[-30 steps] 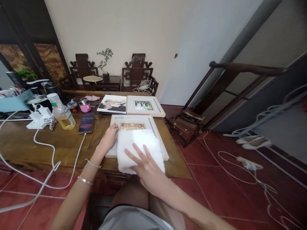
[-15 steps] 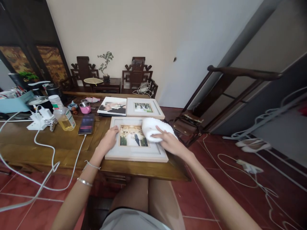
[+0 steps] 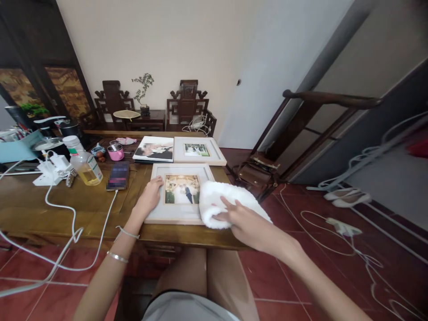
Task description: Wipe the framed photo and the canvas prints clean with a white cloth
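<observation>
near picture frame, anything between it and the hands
The white cloth is between the right hand and the near picture frame, over its right side. Nothing visible separates the left hand from the frame's left edge.

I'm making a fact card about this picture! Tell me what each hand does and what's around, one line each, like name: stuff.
Left hand's grip: at the left edge of the near picture frame
Right hand's grip: on a white towel, over that frame's right side
Behind: another picture frame
Left side: phone, plastic bottle, pink cup
Table: brown
</observation>
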The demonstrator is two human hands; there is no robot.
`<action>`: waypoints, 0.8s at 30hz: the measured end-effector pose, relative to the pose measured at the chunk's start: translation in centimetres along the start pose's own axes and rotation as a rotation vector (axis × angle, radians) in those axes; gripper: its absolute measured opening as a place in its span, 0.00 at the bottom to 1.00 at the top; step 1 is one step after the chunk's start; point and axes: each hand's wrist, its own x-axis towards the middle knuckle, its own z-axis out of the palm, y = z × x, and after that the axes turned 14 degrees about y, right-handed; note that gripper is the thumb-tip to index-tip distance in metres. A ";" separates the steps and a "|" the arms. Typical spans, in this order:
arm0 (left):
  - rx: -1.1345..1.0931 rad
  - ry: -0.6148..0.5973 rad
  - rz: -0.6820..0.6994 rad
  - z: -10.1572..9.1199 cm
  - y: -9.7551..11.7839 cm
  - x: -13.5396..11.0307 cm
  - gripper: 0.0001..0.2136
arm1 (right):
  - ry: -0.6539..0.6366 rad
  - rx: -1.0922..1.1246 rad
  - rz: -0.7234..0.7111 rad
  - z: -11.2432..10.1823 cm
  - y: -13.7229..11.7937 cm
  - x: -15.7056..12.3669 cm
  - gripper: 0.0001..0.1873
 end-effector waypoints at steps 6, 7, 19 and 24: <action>-0.017 -0.063 -0.006 -0.8 0.5 0.4 0.24 | 0.166 0.065 0.034 2.1 2.9 1.9 0.39; -0.016 -0.069 -0.007 -0.9 0.5 0.4 0.24 | 0.211 0.079 0.036 2.6 3.8 3.1 0.39; -0.040 -0.034 -0.026 -1.0 0.5 0.5 0.23 | 0.325 -0.026 0.164 2.8 6.1 12.8 0.36; -0.055 -0.012 -0.020 -1.0 0.6 0.3 0.23 | 0.175 -0.066 0.057 2.3 2.3 5.8 0.37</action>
